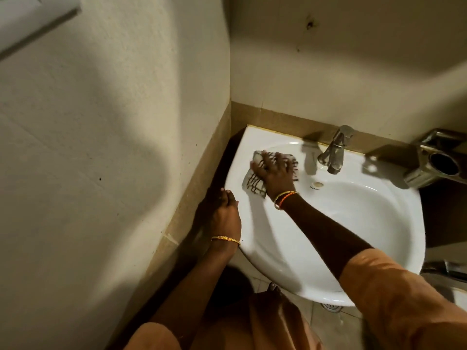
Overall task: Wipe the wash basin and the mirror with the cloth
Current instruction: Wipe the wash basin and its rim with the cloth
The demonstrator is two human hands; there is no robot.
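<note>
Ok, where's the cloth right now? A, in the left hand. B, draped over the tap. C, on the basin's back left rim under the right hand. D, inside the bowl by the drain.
C: the right hand presses the cloth flat on the basin rim, left of the tap.
</note>
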